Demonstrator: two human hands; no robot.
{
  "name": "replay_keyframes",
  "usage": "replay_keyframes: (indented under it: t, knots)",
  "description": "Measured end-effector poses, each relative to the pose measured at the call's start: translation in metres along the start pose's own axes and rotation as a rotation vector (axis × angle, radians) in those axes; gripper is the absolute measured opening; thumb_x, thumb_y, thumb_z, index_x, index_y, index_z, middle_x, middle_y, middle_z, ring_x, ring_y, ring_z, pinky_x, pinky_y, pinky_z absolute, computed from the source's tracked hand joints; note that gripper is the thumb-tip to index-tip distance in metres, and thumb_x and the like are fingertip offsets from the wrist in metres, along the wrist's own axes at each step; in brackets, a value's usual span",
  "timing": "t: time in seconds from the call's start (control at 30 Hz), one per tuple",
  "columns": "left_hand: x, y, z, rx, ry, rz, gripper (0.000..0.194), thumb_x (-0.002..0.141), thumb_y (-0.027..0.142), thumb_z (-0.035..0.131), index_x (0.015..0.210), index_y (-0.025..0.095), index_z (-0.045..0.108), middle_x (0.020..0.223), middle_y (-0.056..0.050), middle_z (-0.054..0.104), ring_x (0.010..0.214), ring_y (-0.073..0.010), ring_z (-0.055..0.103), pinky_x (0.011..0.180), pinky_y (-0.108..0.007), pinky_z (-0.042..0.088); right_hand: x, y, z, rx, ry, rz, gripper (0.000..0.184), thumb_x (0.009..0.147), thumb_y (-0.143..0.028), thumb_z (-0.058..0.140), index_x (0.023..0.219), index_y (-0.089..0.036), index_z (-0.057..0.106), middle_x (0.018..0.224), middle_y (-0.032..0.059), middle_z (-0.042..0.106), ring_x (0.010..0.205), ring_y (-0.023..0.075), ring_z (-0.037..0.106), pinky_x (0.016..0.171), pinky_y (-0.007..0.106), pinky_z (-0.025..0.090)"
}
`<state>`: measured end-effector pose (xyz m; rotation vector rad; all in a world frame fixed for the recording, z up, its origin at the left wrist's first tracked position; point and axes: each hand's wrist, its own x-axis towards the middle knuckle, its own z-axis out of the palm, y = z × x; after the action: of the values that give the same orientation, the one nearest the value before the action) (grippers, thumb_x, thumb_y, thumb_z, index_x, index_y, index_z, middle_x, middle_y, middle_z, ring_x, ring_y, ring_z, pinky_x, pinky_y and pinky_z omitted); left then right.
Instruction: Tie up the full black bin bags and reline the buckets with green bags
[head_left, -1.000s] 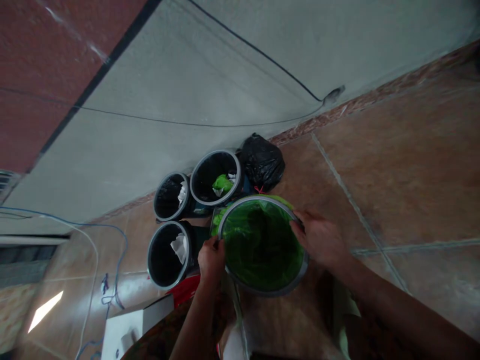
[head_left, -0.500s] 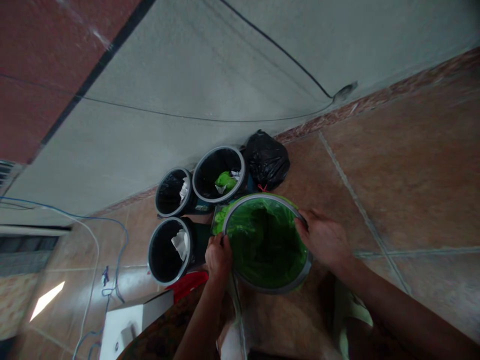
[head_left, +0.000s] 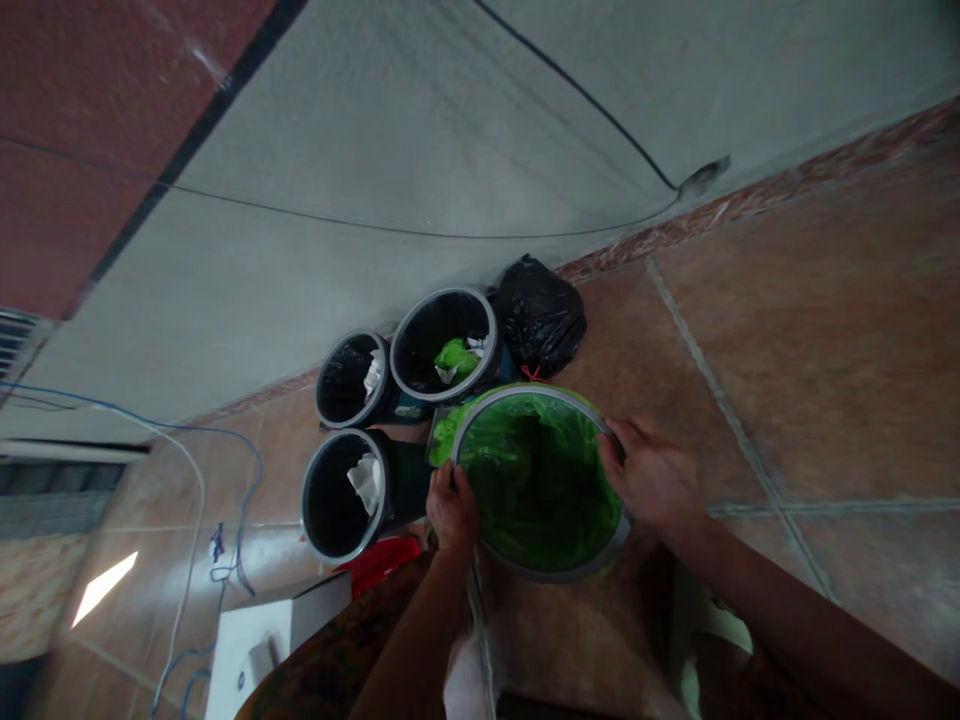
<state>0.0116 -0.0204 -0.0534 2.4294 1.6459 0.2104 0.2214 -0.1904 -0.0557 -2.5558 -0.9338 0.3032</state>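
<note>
In front of me is a round trash can (head_left: 541,480) with a grey rim, lined with a green plastic bag whose edge folds out over the rim. My left hand (head_left: 452,505) grips the rim on the left, thumb and fingers closed on it. On the opposite side my right hand (head_left: 651,468) is closed around the rim, fingers on the outside. Inside, the green liner spreads against the walls; the bottom is dark. Some bunched green bag (head_left: 444,435) sticks out just beyond the rim at the upper left.
Three dark bins with grey rims stand to the left: a near one (head_left: 319,510), a far one (head_left: 341,385), and a middle one (head_left: 412,345), holding paper or green plastic. A tied black garbage bag (head_left: 544,315) leans by the wall. A white box (head_left: 251,640) and hoses lie left.
My view has shifted slightly, so most things sit a little further right. Both hands stay on the rim of the trash can.
</note>
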Motion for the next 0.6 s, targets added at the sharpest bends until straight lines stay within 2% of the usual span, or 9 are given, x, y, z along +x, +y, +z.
replay_keyframes:
  t: [0.23,0.33,0.4,0.47,0.53,0.6]
  knots:
    - [-0.001,0.0,0.003,-0.083,0.008,-0.04,0.033,0.097,0.029,0.041,0.097,0.018,0.072,0.092,-0.011,0.071,0.086,-0.021,0.066,0.08,-0.029,0.047,0.0,0.006,0.009,0.086,0.023,-0.027,0.037,0.099,-0.034,0.038,0.114,-0.017,0.069,0.112,0.0148,0.07,0.074,0.0217,0.069,0.06,0.032,0.044]
    - [0.003,-0.002,-0.001,-0.189,-0.032,-0.072,0.031,0.095,0.03,0.044,0.102,0.019,0.072,0.1,-0.011,0.074,0.091,-0.0218,0.068,0.083,-0.03,0.049,0.003,0.011,0.011,0.19,-0.031,-0.009,0.038,0.098,-0.036,0.041,0.116,-0.017,0.068,0.097,0.0117,0.074,0.072,0.0214,0.068,0.061,0.031,0.046]
    - [0.01,-0.003,-0.005,-0.277,-0.093,-0.085,0.029,0.093,0.03,0.049,0.105,0.02,0.073,0.101,-0.01,0.076,0.094,-0.0223,0.069,0.084,-0.031,0.051,0.002,0.019,0.006,0.296,-0.112,0.015,0.033,0.095,-0.039,0.046,0.108,-0.019,0.069,0.081,0.0076,0.073,0.067,0.0204,0.067,0.06,0.029,0.046]
    - [0.023,-0.002,-0.01,-0.384,-0.166,-0.096,0.029,0.088,0.032,0.057,0.111,0.02,0.072,0.099,-0.008,0.076,0.092,-0.0216,0.069,0.081,-0.031,0.053,-0.003,0.032,-0.004,0.419,-0.299,-0.004,0.029,0.091,-0.045,0.053,0.09,-0.02,0.068,0.069,0.0048,0.07,0.06,0.0188,0.065,0.056,0.028,0.045]
    - [0.042,0.005,-0.016,-0.526,-0.214,-0.112,0.041,0.081,0.031,0.067,0.12,0.019,0.068,0.103,-0.007,0.075,0.087,-0.0193,0.07,0.077,-0.029,0.055,-0.009,0.05,-0.018,0.565,-0.642,-0.054,0.035,0.089,-0.052,0.055,0.075,-0.021,0.064,0.063,0.0041,0.069,0.052,0.0173,0.062,0.05,0.027,0.043]
    - [0.064,0.018,-0.023,-0.702,-0.224,-0.111,0.057,0.074,0.029,0.074,0.129,0.019,0.062,0.115,-0.008,0.072,0.088,-0.0171,0.071,0.078,-0.028,0.056,-0.011,0.067,-0.029,0.699,-0.958,-0.054,0.043,0.09,-0.058,0.051,0.072,-0.021,0.063,0.062,0.0044,0.069,0.048,0.0168,0.061,0.045,0.026,0.041]
